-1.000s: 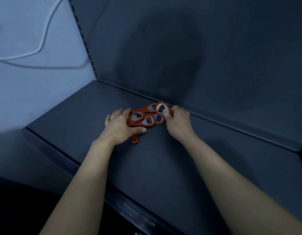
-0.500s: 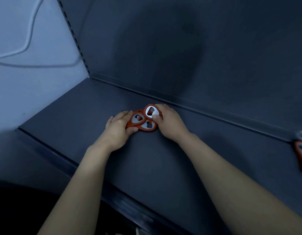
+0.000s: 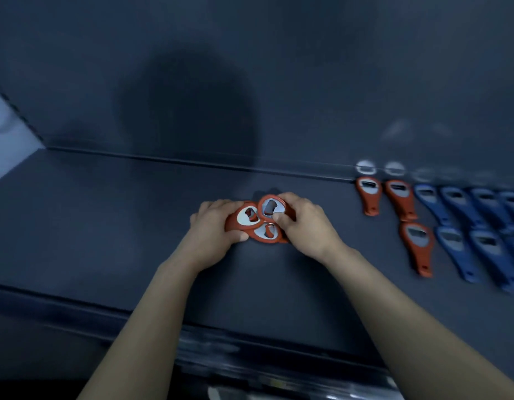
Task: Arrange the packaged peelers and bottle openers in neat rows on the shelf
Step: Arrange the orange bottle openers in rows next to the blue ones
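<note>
Step in hand: by the look of it, gathering loose stock in order to separate one piece and add it to the rows; the task seemed partly done.
Left hand: the left hand (image 3: pixel 212 226) was curled round the handful of orange bottle openers (image 3: pixel 258 220) from its own side, thumb tucked underneath.
Right hand: the right hand (image 3: pixel 305 223) met it from the other side, thumb and fingers pinching the topmost opener's round head. The two hands were close together, both clamped on the same handful.
Where the handful was: low over the middle of the shelf (image 3: pixel 105 226), a little in front of the back panel (image 3: pixel 279 82); whether it touched the shelf could not be told.
Rows already laid: well to the right, three single orange openers (image 3: pixel 368 197) lay flat with heads toward the back panel, two in the rear row and one in front. The blue openers (image 3: pixel 458 209) lay beside them in the same two rows, blurred towards the edge.
Next move: probably to peel one opener free and carry it right. It would need its head turned to the back and its handle parallel with its neighbours, filling the gap in the front row beside the lone orange one.
Look of the openers: flat, orange-bodied, with a pale metal oval in each round head, fanned and overlapping. About three heads showed, and the handles were hidden in the hands. No packaging could be made out.
</note>
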A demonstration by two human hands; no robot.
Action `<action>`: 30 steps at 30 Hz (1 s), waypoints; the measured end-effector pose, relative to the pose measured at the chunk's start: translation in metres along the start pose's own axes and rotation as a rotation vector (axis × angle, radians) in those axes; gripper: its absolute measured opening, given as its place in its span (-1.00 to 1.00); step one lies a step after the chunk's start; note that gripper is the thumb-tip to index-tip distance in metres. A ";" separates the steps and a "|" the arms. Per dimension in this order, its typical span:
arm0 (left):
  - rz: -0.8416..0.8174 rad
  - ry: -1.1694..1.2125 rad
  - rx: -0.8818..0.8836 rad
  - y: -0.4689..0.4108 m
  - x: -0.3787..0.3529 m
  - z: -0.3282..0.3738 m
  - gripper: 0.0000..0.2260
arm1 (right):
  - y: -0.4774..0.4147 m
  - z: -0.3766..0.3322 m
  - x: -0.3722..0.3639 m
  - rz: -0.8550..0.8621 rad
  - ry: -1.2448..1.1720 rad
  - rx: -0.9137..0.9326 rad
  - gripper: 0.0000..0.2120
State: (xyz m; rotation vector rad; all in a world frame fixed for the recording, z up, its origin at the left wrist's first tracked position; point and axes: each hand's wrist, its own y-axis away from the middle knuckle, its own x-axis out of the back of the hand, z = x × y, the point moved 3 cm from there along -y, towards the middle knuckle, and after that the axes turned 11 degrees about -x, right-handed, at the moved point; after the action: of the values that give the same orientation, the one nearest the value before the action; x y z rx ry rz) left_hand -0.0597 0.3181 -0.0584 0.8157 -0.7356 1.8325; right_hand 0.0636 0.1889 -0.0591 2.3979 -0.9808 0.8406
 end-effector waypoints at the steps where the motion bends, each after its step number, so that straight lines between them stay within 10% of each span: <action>1: 0.001 0.018 -0.007 -0.001 -0.006 0.008 -0.49 | 0.006 0.006 0.006 0.014 -0.002 -0.018 -0.77; 23: 0.178 0.070 0.104 -0.004 -0.022 0.038 -0.79 | 0.048 0.038 0.047 0.369 -0.280 -0.327 -0.74; 30: -0.073 0.001 0.142 -0.019 -0.016 0.032 -0.76 | 0.045 0.033 0.036 0.343 -0.232 -0.400 -0.71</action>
State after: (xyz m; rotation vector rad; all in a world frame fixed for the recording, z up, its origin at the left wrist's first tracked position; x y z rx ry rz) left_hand -0.0303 0.2914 -0.0492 0.9217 -0.5718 1.8344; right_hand 0.0635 0.1222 -0.0527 2.0398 -1.5218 0.4197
